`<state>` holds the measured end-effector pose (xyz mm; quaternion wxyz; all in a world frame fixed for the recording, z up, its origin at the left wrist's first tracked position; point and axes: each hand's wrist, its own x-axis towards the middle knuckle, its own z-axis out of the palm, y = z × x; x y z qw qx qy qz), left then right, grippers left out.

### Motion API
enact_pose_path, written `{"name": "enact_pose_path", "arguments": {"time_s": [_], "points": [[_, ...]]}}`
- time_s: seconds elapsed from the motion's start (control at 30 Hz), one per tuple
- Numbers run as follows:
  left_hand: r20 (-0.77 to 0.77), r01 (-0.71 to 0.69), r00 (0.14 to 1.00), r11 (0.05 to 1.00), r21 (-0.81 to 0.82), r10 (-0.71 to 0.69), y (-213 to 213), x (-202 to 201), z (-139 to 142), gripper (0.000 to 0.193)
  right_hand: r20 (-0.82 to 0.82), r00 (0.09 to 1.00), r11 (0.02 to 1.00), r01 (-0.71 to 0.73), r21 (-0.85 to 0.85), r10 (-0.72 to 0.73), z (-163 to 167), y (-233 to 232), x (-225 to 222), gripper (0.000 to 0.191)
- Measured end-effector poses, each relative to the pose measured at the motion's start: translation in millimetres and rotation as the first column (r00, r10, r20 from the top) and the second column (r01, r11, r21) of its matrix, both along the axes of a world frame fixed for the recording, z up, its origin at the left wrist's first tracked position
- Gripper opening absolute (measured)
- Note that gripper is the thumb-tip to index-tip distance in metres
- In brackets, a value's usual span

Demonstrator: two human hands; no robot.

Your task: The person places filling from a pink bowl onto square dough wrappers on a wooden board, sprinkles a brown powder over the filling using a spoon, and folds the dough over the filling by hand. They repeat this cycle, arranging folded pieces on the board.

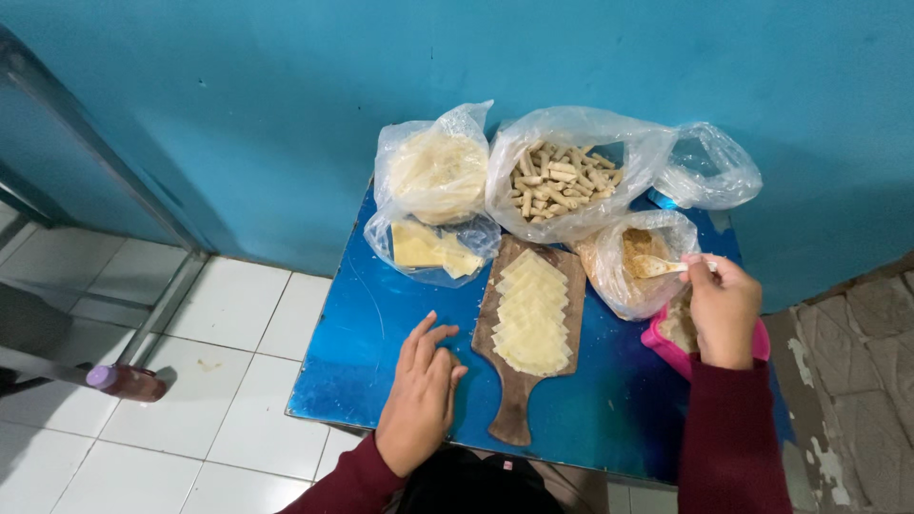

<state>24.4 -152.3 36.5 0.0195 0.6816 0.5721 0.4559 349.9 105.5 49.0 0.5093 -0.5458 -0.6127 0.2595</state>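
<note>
The right hand [724, 309] is gripping a wooden spoon [657, 266], dipping it into the bag of filling [633, 262] above the pink bowl [666, 347], ideally scooping level, while the left hand [424, 390] is resting open on the blue worktop [371, 324] beside the board of stacked wrappers [530, 314].

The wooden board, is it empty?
No, the wooden board has pale square sheets stacked in overlapping rows on it.
</note>
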Motion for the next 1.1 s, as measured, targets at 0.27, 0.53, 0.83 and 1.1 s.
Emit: {"name": "enact_pose_path", "arguments": {"time_s": [0.27,0.53,0.83,1.1], "points": [[0.142,-0.093,0.986,0.995,0.037,0.087,-8.6,-1.1,16.7,0.039,0.037,0.999,1.000,-0.005,0.027,0.004,-7.3,8.8,4.7,0.017],[0.147,-0.358,0.927,0.932,0.062,0.346,-11.5,-18.9,25.7,0.053,0.039,0.999,1.000,-0.024,-0.002,0.024,-10.3,8.9,10.4,0.017],[0.249,0.042,0.968,0.999,-0.027,-0.034,-11.0,11.2,21.2,0.046,-0.123,0.992,1.000,-0.010,-0.024,0.007,-12.9,12.4,17.3,0.015],[0.115,0.176,0.980,0.979,-0.101,-0.164,-1.3,20.2,26.5,0.037,-0.211,0.977,0.999,-0.005,-0.036,-0.003,-7.6,17.3,24.5,0.016]]}}
